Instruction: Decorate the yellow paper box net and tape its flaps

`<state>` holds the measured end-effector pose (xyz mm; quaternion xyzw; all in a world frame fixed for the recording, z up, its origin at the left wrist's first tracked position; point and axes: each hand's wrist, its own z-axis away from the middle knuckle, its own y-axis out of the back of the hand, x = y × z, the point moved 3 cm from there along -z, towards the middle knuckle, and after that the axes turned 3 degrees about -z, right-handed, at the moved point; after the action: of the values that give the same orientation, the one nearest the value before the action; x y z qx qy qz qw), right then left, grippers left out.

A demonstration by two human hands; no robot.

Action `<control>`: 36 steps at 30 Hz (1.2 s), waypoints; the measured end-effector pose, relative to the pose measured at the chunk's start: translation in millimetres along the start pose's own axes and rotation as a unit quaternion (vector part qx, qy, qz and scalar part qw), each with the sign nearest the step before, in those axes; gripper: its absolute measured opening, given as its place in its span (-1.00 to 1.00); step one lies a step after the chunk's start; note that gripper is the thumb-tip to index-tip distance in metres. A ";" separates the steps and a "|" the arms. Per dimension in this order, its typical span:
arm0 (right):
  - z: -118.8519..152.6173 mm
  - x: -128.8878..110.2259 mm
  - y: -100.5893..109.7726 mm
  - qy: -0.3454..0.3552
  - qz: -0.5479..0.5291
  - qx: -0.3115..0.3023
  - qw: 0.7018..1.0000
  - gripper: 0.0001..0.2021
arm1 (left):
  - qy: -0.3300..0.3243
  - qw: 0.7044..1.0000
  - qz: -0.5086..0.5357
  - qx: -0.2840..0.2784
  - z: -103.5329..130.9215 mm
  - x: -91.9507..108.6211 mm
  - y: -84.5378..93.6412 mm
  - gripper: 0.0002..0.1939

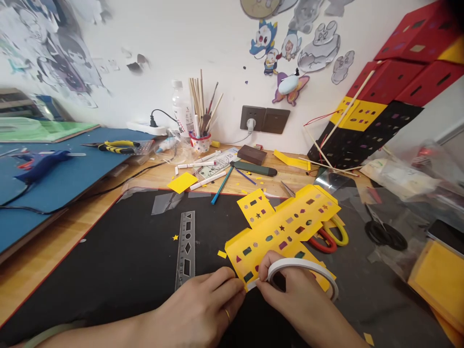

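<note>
A yellow paper box cutout [275, 237], pierced with small shaped holes, lies unfolded on the black mat. My left hand [213, 299] pinches the cutout's near corner, fingers closed, a ring on one finger. Around the fingers of my right hand [290, 290] hangs a roll of white tape [331, 280]. Its thumb and forefinger are pressed together on a short strip of white tape [253, 284], which runs along the cutout's near edge between both hands. A clear stencil ruler [185, 246] lies left of the cutout, beyond my left hand.
Red-and-yellow-handled scissors [326, 239] lie partly under the cutout; black scissors [384, 233] are farther right. A stack of red, yellow and black boxes [384, 101] stands at back right. Pens, a green-handled cutter [253, 168] and a brush cup [200, 141] line the back. A blue glue gun [43, 164] lies left.
</note>
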<state>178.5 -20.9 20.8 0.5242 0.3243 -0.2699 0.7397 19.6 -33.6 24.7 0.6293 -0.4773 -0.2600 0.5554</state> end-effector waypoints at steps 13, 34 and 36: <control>0.9 1.9 -4.5 0.001 0.118 0.029 0.993 -0.90 | -0.020 1.000 0.016 0.008 -1.0 -4.9 3.7 -0.70; 4.5 0.4 -8.7 0.094 0.234 0.130 0.959 -0.84 | -0.039 0.999 0.029 0.014 -1.3 -8.7 8.7 -0.64; 3.9 0.9 -9.1 0.106 0.240 0.135 0.956 -0.83 | -0.041 0.999 0.032 0.008 -2.0 -8.7 9.7 -0.64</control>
<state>173.1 -27.5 15.6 0.7071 0.2266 -0.0686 0.6664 14.7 -24.2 32.6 0.6071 -0.5215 -0.2637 0.5385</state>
